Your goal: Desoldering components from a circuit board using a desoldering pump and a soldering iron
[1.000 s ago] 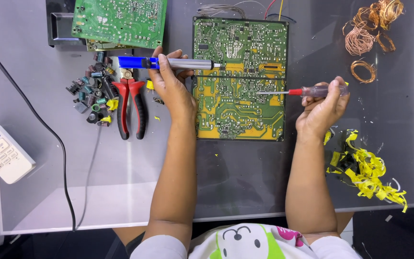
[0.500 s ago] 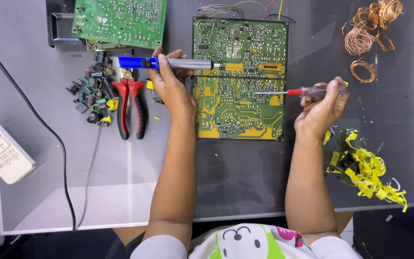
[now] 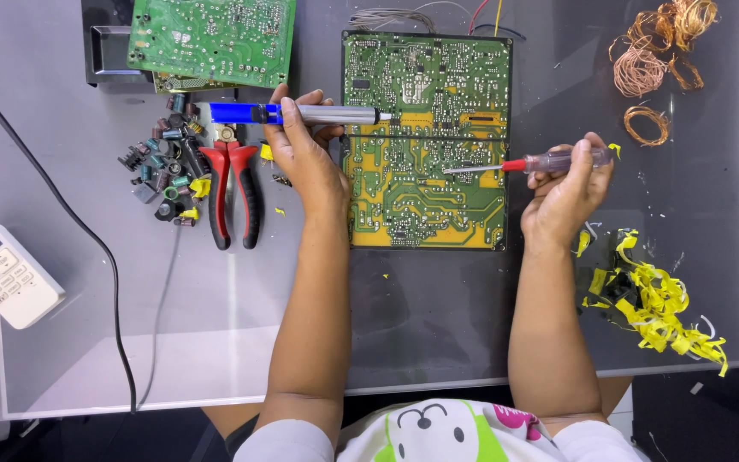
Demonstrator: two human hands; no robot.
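Note:
A large green and yellow circuit board [image 3: 425,141] lies flat, solder side up, in the middle of the glass table. My left hand [image 3: 301,150] grips a blue and silver desoldering pump [image 3: 301,114], held level with its tip over the board's left edge. My right hand [image 3: 568,184] holds a tool with a clear handle and red collar [image 3: 549,161]; its thin metal tip rests on the board's right half.
Red-handled pliers [image 3: 233,192] and a heap of small loose components [image 3: 160,171] lie left of my left hand. A second green board [image 3: 211,38] sits on a black box at the back left. Copper wire coils [image 3: 656,51], yellow tape scraps [image 3: 656,299], a white remote [image 3: 2,274] and a black cable [image 3: 87,248] lie around.

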